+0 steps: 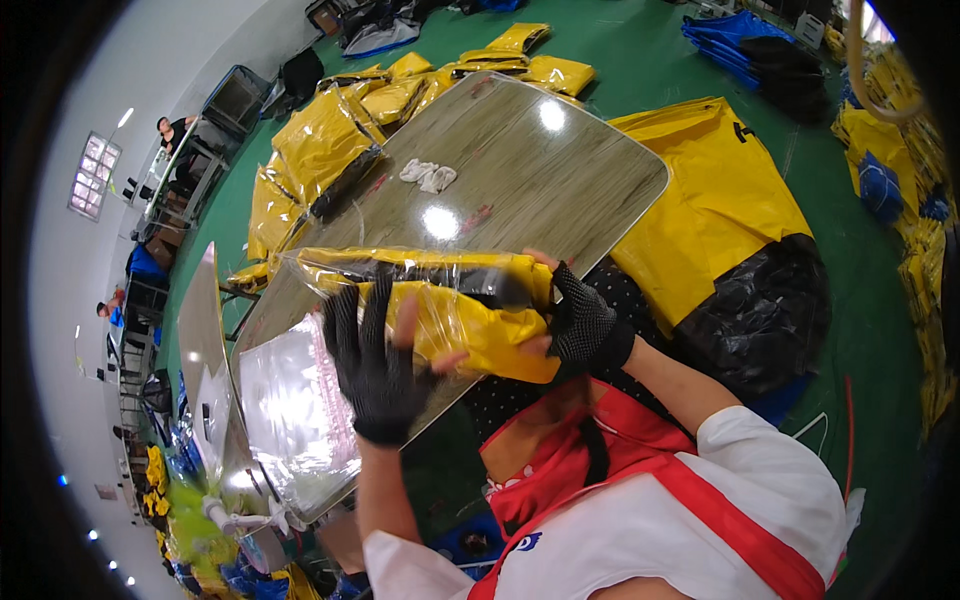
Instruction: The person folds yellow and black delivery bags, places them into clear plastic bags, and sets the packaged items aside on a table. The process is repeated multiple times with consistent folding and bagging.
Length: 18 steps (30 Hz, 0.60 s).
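A folded yellow garment in a clear plastic bag is held up in the air above the near edge of the tabletop, between both hands and close to the person's chest. The bundle lies roughly level, with a dark strip showing along its upper fold and the loose plastic wrinkled around it.

The left hand, in a black fingerless knit glove, is spread wide against the front of the bag, its bare fingertips pressing on the yellow fabric through the plastic. The right hand, gloved the same way, is curled around the bundle's right end, with the thumb side on top and the fingers tucked beneath, so it grips that end firmly.

Below the left hand, a stack of empty clear plastic bags lies on the tabletop's near left corner. Farther along the wood-grain tabletop rests a small crumpled white cloth.

On the green floor around the table lie several heaps: a large yellow and black pile to the right, and more bagged yellow garments beyond the far left edge. A blue pile lies farther off at the upper right.
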Each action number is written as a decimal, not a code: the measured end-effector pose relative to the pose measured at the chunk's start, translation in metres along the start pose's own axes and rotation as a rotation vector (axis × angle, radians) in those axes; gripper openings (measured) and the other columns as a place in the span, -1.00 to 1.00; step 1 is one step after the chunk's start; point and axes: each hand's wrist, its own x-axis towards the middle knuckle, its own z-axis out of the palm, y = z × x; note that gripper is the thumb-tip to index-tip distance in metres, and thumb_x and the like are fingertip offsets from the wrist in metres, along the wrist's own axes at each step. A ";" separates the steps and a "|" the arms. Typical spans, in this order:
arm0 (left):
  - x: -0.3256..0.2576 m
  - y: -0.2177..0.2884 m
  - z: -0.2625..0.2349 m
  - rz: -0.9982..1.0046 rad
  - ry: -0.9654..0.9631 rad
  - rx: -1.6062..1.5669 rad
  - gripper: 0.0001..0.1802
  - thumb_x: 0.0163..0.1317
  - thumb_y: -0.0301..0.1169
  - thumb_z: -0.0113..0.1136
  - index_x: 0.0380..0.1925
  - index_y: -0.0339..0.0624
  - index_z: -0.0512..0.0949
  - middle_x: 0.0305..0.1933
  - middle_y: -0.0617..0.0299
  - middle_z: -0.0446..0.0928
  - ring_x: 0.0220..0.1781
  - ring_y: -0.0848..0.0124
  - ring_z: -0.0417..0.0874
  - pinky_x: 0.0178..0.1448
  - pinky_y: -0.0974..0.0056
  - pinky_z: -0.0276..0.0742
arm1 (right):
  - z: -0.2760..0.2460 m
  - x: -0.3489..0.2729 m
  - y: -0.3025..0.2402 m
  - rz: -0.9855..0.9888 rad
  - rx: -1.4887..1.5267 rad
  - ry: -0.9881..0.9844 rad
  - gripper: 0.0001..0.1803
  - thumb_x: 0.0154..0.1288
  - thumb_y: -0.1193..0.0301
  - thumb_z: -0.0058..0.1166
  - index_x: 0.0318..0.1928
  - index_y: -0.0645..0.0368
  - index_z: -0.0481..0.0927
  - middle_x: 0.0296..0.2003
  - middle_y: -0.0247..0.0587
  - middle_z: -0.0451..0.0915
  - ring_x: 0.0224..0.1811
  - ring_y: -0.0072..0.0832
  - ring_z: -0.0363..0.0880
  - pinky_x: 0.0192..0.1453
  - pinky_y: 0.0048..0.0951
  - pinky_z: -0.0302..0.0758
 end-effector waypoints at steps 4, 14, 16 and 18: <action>0.055 -0.018 0.026 0.217 -0.387 -0.309 -0.02 -0.25 0.12 0.35 0.21 -0.13 0.34 0.10 0.01 0.42 0.15 -0.04 0.39 0.23 -0.06 0.27 | 0.021 -0.005 0.012 -0.092 -0.358 0.062 0.06 -0.22 0.20 0.53 0.23 0.29 0.14 0.11 0.02 0.35 0.14 -0.22 0.41 0.26 -0.26 0.35; 0.051 0.001 0.047 0.281 -0.383 -0.491 -0.15 -0.33 0.17 0.37 -0.03 -0.12 0.52 -0.23 0.17 0.58 -0.23 0.13 0.59 -0.16 0.12 0.46 | 0.006 0.004 0.000 -0.098 -0.502 0.170 -0.37 -0.07 0.36 0.35 0.05 0.27 0.41 -0.01 0.03 0.46 0.03 -0.13 0.48 0.11 -0.27 0.42; 0.053 0.031 0.046 0.224 -0.340 -0.554 -0.11 -0.28 0.27 0.28 -0.03 -0.17 0.52 -0.20 0.10 0.57 -0.19 0.11 0.58 -0.10 0.10 0.45 | 0.007 0.006 0.003 -0.062 -0.268 0.124 -0.36 -0.01 0.37 0.31 0.10 0.27 0.37 0.04 0.01 0.45 0.08 -0.18 0.45 0.19 -0.28 0.37; 0.060 0.063 0.045 0.188 -0.219 -0.605 -0.06 -0.26 0.33 0.25 0.00 -0.19 0.50 -0.16 0.04 0.55 -0.13 0.07 0.56 -0.01 0.05 0.42 | -0.001 0.007 0.012 -0.003 -0.245 0.021 -0.37 0.05 0.39 0.28 0.14 0.26 0.34 0.07 -0.06 0.44 0.12 -0.28 0.43 0.23 -0.29 0.34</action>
